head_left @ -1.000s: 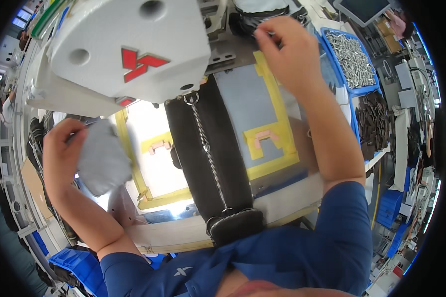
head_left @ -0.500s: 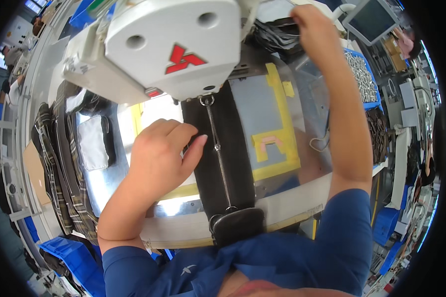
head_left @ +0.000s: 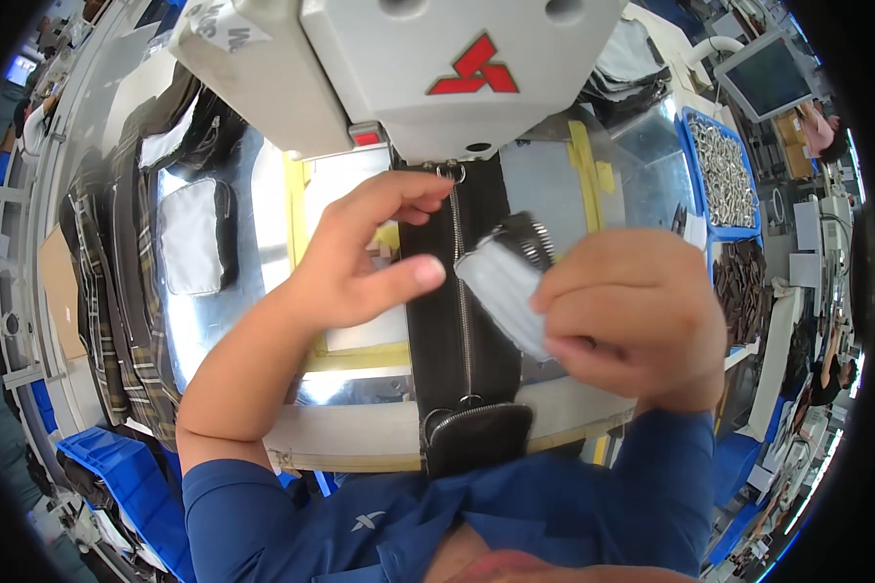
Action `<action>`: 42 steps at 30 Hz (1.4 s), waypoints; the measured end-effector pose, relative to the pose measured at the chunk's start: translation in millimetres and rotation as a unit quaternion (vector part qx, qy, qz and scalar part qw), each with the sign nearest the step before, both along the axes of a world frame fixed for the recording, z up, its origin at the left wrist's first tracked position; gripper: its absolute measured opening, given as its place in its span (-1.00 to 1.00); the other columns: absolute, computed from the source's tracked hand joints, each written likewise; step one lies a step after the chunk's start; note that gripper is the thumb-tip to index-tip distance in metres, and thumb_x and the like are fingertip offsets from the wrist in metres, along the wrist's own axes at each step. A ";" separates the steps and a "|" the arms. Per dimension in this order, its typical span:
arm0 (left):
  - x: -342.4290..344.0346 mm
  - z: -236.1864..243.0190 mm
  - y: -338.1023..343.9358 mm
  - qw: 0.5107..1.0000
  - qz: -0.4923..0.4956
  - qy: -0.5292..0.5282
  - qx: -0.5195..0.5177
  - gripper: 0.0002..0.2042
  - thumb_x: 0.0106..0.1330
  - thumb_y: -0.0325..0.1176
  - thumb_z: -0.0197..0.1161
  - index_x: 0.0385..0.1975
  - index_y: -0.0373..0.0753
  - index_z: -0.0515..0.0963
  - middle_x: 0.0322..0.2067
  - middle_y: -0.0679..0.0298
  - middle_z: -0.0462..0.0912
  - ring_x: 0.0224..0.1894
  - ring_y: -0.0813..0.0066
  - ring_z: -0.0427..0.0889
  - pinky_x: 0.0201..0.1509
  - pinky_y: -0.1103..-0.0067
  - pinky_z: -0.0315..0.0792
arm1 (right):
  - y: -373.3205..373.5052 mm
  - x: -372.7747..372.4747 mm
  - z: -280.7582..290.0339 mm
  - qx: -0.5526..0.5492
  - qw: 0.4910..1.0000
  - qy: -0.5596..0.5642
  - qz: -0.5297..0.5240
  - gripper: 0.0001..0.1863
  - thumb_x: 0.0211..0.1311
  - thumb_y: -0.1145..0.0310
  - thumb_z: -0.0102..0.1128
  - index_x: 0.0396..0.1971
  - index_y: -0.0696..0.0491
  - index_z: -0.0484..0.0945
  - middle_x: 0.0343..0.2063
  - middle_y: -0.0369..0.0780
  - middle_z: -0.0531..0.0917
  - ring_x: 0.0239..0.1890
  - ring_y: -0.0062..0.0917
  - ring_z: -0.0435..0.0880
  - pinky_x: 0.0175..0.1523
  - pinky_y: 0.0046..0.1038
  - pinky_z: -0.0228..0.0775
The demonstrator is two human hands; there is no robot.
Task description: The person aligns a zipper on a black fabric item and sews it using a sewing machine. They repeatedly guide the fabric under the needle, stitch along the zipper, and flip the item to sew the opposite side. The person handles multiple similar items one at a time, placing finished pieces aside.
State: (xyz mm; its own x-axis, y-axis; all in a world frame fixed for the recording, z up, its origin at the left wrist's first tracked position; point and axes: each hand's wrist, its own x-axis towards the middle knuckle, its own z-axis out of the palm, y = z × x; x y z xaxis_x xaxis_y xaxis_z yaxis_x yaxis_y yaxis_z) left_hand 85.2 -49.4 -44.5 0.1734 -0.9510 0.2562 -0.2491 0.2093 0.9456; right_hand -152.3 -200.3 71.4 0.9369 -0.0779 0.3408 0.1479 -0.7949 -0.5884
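A black fabric strip (head_left: 436, 345) with a long silver zipper and ring pulls runs beneath the white sewing machine head (head_left: 457, 73) toward me, ending in a zipped black pouch (head_left: 476, 437). My left hand (head_left: 350, 262) hovers over the strip's left side, empty, thumb and fingers spread apart. My right hand (head_left: 632, 311) grips a pale grey piece (head_left: 501, 291) with dark toothed zipper edging above the strip's right side. Yellow-taped plates (head_left: 583, 165) lie either side of the strip, partly covered by my hands.
At left are plaid and dark fabric stacks (head_left: 117, 311), a grey-backed pouch (head_left: 192, 238) and a blue crate (head_left: 117, 486). At right stand a bin of metal fittings (head_left: 719, 170), dark pieces (head_left: 737, 291) and a monitor (head_left: 763, 73). A co-worker (head_left: 817, 131) is at far right.
My left hand has released the grey piece it held at left and moved inward. My right hand has come down from the upper-right pile with a grey piece. The view has shifted.
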 end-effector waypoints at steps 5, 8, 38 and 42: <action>-6.6 7.4 1.8 0.978 -0.105 0.175 0.044 -0.17 0.23 -0.46 0.55 0.54 -0.29 0.31 0.27 0.14 0.58 0.02 0.52 0.59 0.14 0.52 0.49 | -7.6 19.2 -27.5 0.169 0.983 -0.077 0.000 -0.81 -0.12 0.70 0.29 -0.47 0.12 0.70 -0.37 -0.10 0.80 -0.41 -0.33 0.78 -0.29 -0.41 0.61; -3.3 6.9 4.7 0.977 -0.104 0.181 0.032 -0.27 0.27 -0.57 0.46 0.49 -0.28 0.38 0.04 0.24 0.67 -0.17 0.66 0.56 -0.07 0.65 0.48 | -9.5 23.2 -37.0 0.243 0.963 -0.115 -0.021 -0.78 0.03 0.71 0.33 -0.28 0.19 0.71 -0.35 -0.11 0.79 -0.29 -0.37 0.80 -0.10 -0.47 0.61; -11.1 4.7 2.3 0.975 0.111 -0.194 0.021 -0.90 0.35 -0.51 0.49 -0.21 -0.35 0.72 -0.31 0.23 0.77 -0.33 0.59 0.69 -0.24 0.64 0.53 | -4.1 39.1 -104.7 0.059 0.986 -0.053 -0.148 -0.89 0.25 0.43 0.49 -0.27 0.06 0.74 -0.39 -0.19 0.69 -0.38 -0.23 0.69 -0.29 -0.29 0.50; -10.6 3.1 -0.1 0.974 0.129 -0.180 0.057 -0.89 0.36 -0.47 0.50 -0.23 -0.35 0.73 -0.37 0.28 0.72 -0.37 0.59 0.62 -0.26 0.64 0.49 | -9.3 43.3 -111.6 0.083 0.983 -0.047 -0.154 -0.91 0.30 0.41 0.45 -0.29 0.07 0.72 -0.40 -0.18 0.69 -0.38 -0.21 0.68 -0.30 -0.27 0.49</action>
